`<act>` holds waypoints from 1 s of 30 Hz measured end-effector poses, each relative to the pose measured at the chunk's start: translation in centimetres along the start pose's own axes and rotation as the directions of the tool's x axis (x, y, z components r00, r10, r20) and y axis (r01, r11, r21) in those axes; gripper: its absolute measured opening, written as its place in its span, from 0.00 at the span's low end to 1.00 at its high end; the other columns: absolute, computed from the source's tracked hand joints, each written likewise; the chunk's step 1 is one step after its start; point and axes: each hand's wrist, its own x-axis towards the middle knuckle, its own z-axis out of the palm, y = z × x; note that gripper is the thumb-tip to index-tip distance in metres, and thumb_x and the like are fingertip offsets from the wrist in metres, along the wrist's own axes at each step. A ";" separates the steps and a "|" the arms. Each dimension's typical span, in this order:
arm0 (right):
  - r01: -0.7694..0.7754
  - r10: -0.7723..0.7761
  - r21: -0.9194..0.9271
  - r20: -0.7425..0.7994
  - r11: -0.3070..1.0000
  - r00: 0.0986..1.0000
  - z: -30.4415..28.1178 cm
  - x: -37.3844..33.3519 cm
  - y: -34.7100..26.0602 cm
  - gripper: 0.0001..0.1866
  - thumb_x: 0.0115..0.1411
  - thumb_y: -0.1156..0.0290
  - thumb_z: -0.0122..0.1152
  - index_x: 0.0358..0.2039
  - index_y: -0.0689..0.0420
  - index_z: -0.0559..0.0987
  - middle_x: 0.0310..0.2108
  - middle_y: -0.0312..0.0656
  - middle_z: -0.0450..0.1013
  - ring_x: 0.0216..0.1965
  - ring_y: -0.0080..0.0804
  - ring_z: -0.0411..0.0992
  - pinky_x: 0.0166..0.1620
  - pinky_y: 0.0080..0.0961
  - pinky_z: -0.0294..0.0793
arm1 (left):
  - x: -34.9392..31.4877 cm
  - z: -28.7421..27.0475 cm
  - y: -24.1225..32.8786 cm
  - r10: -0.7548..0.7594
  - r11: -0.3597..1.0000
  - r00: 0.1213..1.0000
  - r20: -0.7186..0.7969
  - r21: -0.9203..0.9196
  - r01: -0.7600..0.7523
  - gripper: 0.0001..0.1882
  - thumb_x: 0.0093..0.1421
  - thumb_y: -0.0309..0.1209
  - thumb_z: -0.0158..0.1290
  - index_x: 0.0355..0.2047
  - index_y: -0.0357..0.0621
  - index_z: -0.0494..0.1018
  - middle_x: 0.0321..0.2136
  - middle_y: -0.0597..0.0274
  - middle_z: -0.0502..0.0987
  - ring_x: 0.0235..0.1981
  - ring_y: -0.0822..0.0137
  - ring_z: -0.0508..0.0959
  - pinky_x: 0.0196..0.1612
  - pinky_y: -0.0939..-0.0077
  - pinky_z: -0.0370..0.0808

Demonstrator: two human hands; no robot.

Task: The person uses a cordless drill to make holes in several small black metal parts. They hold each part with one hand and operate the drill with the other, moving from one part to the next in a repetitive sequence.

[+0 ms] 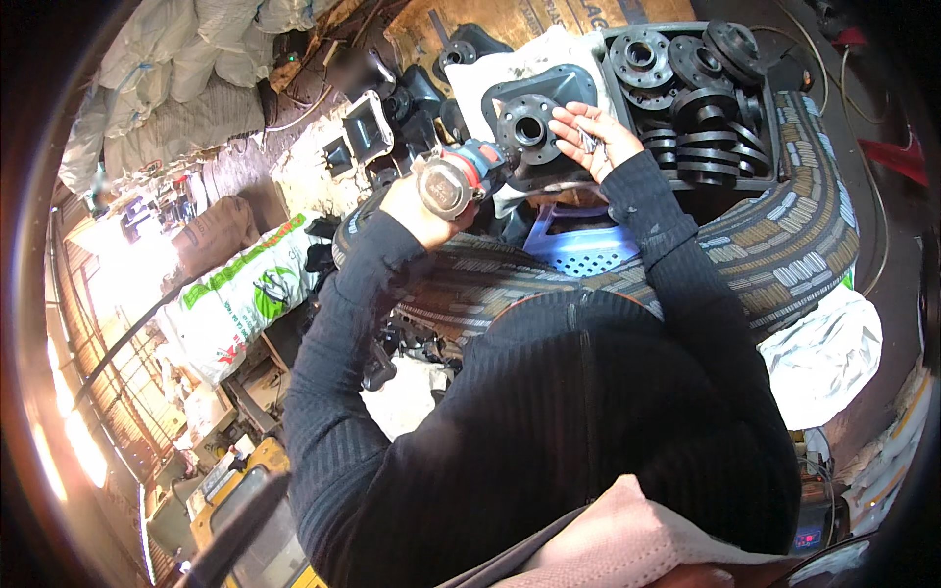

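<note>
My left hand (420, 218) is wrapped round a blue and red cordless drill (447, 184), its nose turned toward a black round flange (529, 125) with a hole in the middle. Whether the drill's tip touches the flange cannot be made out. That flange sits on a black part with a wide square base (573, 86), which rests on a white sack (478, 90). Over the flange's right edge, my right hand (616, 142) is turned palm up with curled fingers. Several small metal screws (589, 140) lie in it.
At the right a grey crate (772, 162) holds several black flanges (642, 59). A blue perforated plastic stool (588, 253) stands close to me, with patterned padded fabric (774, 260) curving around. More black parts (368, 129) lie to the left, near a white and green sack (240, 294).
</note>
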 end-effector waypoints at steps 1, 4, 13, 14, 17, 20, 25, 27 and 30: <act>0.001 -0.001 0.013 0.012 1.000 1.000 0.1 -0.2 -0.1 0.13 0.63 0.73 0.43 0.47 0.63 0.67 0.46 0.51 0.70 0.45 0.38 0.73 0.43 0.33 0.77 | -0.6 -0.2 1.0 -0.034 0.999 0.999 -0.016 -0.025 0.033 0.26 0.45 0.44 0.60 0.42 0.42 0.71 0.36 0.53 0.76 0.36 0.57 0.78 0.41 0.68 0.75; -0.026 0.025 0.012 0.034 1.000 0.999 0.0 -0.9 0.0 0.15 0.63 0.73 0.44 0.49 0.63 0.66 0.46 0.50 0.70 0.45 0.38 0.73 0.45 0.34 0.76 | -3.4 -0.5 3.8 -0.066 0.993 0.993 -0.102 -0.102 0.056 0.25 0.47 0.37 0.60 0.45 0.44 0.70 0.38 0.55 0.75 0.39 0.58 0.76 0.43 0.69 0.73; -0.104 0.106 -0.066 0.036 0.992 0.994 0.8 -2.8 1.2 0.13 0.60 0.73 0.51 0.46 0.60 0.68 0.43 0.48 0.72 0.37 0.30 0.74 0.36 0.22 0.78 | -7.1 -0.7 9.2 0.016 0.938 0.949 -0.314 -0.323 -0.122 0.23 0.49 0.32 0.60 0.46 0.39 0.69 0.40 0.57 0.75 0.43 0.57 0.75 0.48 0.65 0.69; -0.123 0.124 -0.079 0.011 0.989 0.992 0.7 -2.7 1.3 0.12 0.60 0.72 0.52 0.44 0.60 0.69 0.39 0.45 0.73 0.36 0.27 0.74 0.34 0.19 0.78 | -7.2 -0.7 9.2 -0.003 0.921 0.954 -0.298 -0.372 -0.113 0.23 0.49 0.31 0.60 0.46 0.39 0.69 0.41 0.56 0.75 0.43 0.58 0.75 0.47 0.66 0.69; -0.134 0.134 -0.160 -0.010 0.978 0.991 2.0 -3.6 1.3 0.11 0.60 0.72 0.53 0.43 0.60 0.71 0.37 0.42 0.74 0.36 0.24 0.74 0.35 0.17 0.78 | -7.6 -1.3 9.8 -0.051 0.882 0.967 -0.248 -0.465 -0.073 0.22 0.50 0.30 0.60 0.45 0.40 0.69 0.41 0.56 0.75 0.42 0.59 0.75 0.46 0.68 0.70; -0.141 0.154 -0.125 0.101 0.982 0.983 0.9 -3.3 1.2 0.11 0.60 0.73 0.53 0.43 0.61 0.73 0.37 0.41 0.74 0.36 0.21 0.73 0.36 0.17 0.78 | -7.3 -1.1 9.7 0.065 0.908 0.926 -0.371 -0.363 -0.209 0.20 0.50 0.28 0.60 0.43 0.39 0.70 0.35 0.61 0.75 0.32 0.68 0.74 0.33 0.75 0.71; -0.155 0.191 -0.244 0.132 0.957 0.973 1.6 -3.9 0.8 0.11 0.60 0.73 0.53 0.42 0.62 0.72 0.38 0.43 0.74 0.35 0.23 0.74 0.35 0.18 0.79 | -7.9 -1.0 9.9 -0.053 0.861 0.952 -0.301 -0.496 -0.109 0.16 0.50 0.29 0.60 0.38 0.38 0.71 0.25 0.65 0.74 0.21 0.74 0.72 0.22 0.79 0.68; -0.151 0.184 -0.295 0.087 0.944 0.979 2.0 -4.1 0.5 0.11 0.60 0.72 0.53 0.42 0.62 0.72 0.38 0.44 0.74 0.35 0.25 0.75 0.35 0.18 0.79 | -8.1 -1.0 9.6 -0.107 0.823 0.968 -0.228 -0.566 -0.043 0.14 0.51 0.29 0.60 0.37 0.39 0.72 0.22 0.67 0.73 0.19 0.75 0.71 0.20 0.79 0.66; -0.135 0.178 -0.350 0.092 0.927 0.980 2.5 -4.5 0.3 0.12 0.59 0.72 0.55 0.42 0.63 0.72 0.38 0.44 0.74 0.34 0.26 0.75 0.34 0.16 0.79 | -8.2 -1.0 9.3 -0.119 0.803 0.972 -0.204 -0.596 -0.027 0.12 0.51 0.29 0.60 0.35 0.40 0.72 0.18 0.68 0.72 0.16 0.75 0.70 0.18 0.79 0.64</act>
